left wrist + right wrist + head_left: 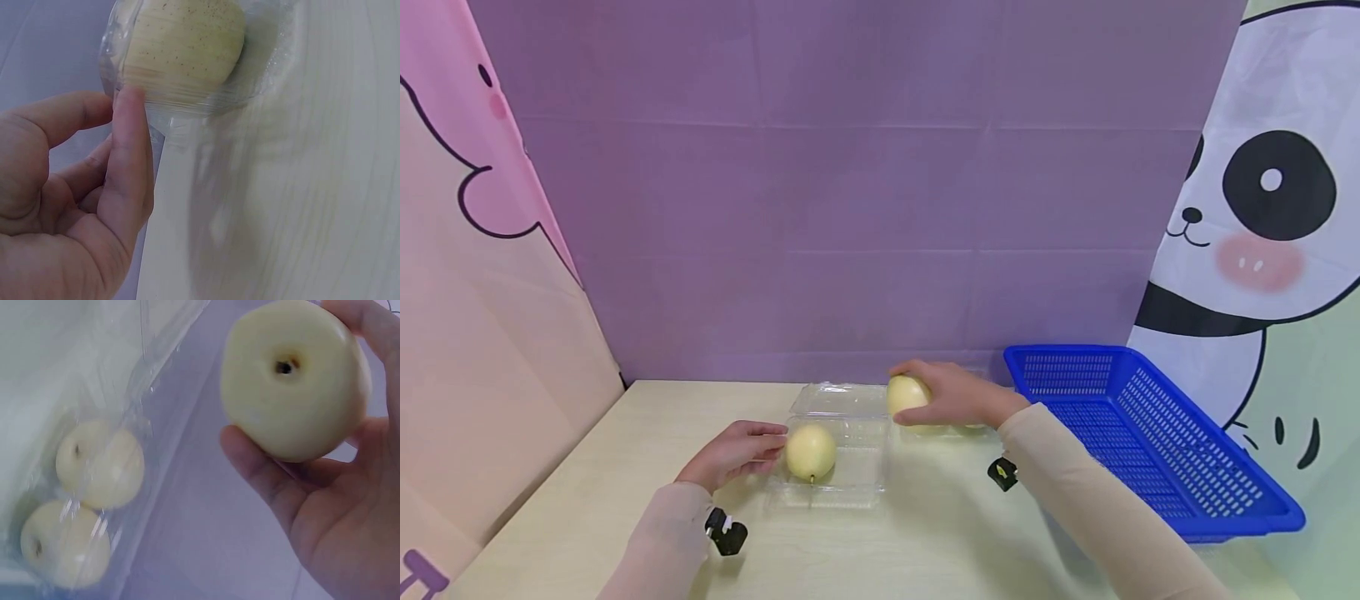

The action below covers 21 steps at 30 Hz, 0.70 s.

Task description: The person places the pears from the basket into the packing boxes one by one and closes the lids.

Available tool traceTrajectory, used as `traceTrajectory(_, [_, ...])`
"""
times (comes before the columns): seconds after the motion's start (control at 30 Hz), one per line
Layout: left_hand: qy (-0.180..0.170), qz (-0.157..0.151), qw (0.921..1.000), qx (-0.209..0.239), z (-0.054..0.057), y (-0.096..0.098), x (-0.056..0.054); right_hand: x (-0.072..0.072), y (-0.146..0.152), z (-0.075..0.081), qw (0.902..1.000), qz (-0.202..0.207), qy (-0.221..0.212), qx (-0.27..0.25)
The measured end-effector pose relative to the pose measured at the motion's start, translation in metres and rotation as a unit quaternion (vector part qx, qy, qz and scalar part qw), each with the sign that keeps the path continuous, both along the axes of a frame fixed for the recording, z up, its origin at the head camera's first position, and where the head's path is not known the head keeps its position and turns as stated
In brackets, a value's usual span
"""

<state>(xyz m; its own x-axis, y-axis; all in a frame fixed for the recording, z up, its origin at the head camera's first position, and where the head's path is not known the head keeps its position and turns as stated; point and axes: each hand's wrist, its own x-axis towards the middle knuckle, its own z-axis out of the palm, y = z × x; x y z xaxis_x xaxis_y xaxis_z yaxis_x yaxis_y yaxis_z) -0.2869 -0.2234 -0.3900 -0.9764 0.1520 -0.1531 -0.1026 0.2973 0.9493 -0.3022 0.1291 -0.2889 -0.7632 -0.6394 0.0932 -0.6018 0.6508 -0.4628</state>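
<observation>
A pale yellow pear is gripped by my right hand, raised over the far part of the table. In the right wrist view its hollow end faces the camera, with thumb and fingers round its sides. My left hand pinches the left rim of a clear plastic box, lid folded back. One pear sits in that box's left side, its stem toward me. Behind and below my right hand, largely hidden in the head view, is another clear box; the right wrist view shows two pears inside it.
A blue plastic basket with slotted walls stands on the right of the pale wooden table. A purple cloth backdrop rises along the table's far edge, with printed panels at both sides.
</observation>
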Motion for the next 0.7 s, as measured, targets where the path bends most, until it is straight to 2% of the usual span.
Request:
traceTrajectory(0.27, [0.001,-0.003,1.0,0.002,0.0,0.0,0.0,-0.001,-0.016,-0.009,0.999,0.011,-0.001,-0.043])
traceTrajectory(0.7, [0.0,-0.012,0.9999,0.007,-0.001,-0.003,-0.001,-0.003,-0.032,-0.023,0.9955,-0.008,-0.011,-0.094])
